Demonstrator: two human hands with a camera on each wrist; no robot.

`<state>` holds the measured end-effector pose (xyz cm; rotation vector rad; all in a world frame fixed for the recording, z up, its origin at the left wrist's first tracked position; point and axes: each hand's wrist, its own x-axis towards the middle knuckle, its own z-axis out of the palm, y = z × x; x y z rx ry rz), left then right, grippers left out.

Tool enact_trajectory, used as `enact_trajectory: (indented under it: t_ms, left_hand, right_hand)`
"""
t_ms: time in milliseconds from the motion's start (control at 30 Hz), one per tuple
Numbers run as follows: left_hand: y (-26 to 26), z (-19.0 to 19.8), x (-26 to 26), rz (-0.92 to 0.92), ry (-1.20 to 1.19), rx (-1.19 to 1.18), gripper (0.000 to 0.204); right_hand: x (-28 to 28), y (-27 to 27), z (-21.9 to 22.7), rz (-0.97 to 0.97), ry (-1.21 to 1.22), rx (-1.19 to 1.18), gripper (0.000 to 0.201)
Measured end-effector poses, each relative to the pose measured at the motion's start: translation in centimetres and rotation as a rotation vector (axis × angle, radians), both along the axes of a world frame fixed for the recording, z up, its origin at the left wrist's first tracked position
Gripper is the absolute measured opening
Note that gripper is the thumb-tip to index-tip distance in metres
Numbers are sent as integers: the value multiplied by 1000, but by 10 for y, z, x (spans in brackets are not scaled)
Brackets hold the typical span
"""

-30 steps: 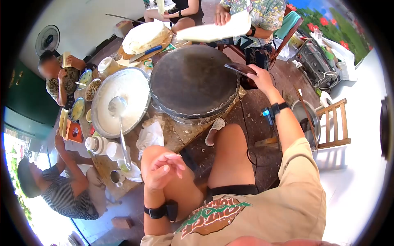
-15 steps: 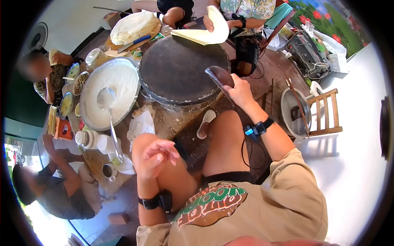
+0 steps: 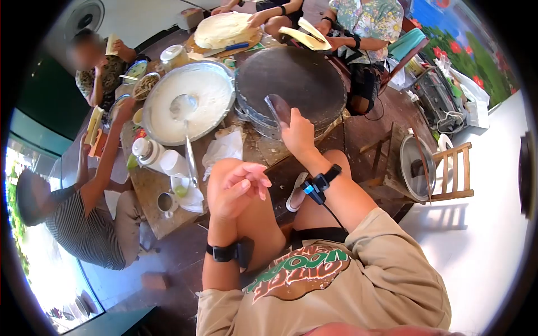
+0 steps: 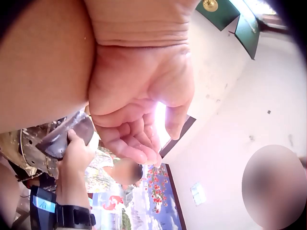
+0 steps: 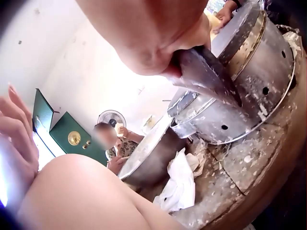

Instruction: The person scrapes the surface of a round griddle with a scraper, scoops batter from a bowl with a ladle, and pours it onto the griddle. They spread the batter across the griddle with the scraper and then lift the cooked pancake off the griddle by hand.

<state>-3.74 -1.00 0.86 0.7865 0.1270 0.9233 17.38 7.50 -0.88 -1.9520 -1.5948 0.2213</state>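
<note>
My right hand (image 3: pixel 298 135) grips a dark, curved batter scraper (image 3: pixel 278 111) by one end, over the near edge of a round black griddle (image 3: pixel 294 73). In the right wrist view the scraper (image 5: pixel 208 76) has a pale-smeared edge and overlaps the griddle's metal side (image 5: pixel 261 81). My left hand (image 3: pixel 238 190) is idle above my knee, its fingers loosely curled with nothing in them. Left of the griddle stands a wide metal basin (image 3: pixel 150 115) of white batter, a ladle (image 3: pixel 189 151) lying in it with its handle over the near rim.
A stack of thin pancakes (image 3: pixel 221 29) lies on a board behind the basin, a blue-handled knife (image 3: pixel 230 49) beside it. Crumpled white paper (image 3: pixel 225 148), a white jar (image 3: pixel 147 151) and a metal mug (image 3: pixel 167 203) are on the table. Several people sit around; one across holds a folded pancake (image 3: pixel 305 36).
My right hand has brought the scraper leftward and nearer to me, over the griddle's near edge. The person across has lifted the pancake off and folded it. My left hand stays idle.
</note>
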Motion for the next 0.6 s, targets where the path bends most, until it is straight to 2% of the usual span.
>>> enact_trajectory:
  t_ms: [133, 200, 233, 267, 367, 467, 500, 600]
  left_hand:
    - [-5, -1, -2, 14, 4, -17, 40]
    - [-6, -3, -7, 36, -8, -15, 40]
    - [-7, -3, -9, 39, -18, -14, 40]
    - [-6, -3, -10, 41, -30, -16, 39]
    - [-1, -5, -12, 73, -40, -41, 39]
    - [4, -3, -5, 50, -25, -45, 40]
    - [4, -2, -3, 39, -15, -42, 41]
    - [2, 1, 5, -20, -11, -47, 37]
  right_hand:
    - [-29, 22, -7, 39, 41, 63, 28]
    - [-26, 29, -6, 32, 102, 119, 31]
    - [-19, 32, -6, 33, 220, 239, 30]
    - [-8, 35, -4, 37, 301, 202, 31]
    - [18, 39, -8, 143, 902, 107, 33]
    - [24, 27, 15, 169, 1256, 29, 30]
    - [27, 25, 18, 181, 1275, 27, 29]
    - [39, 21, 10, 175, 953, 114, 27]
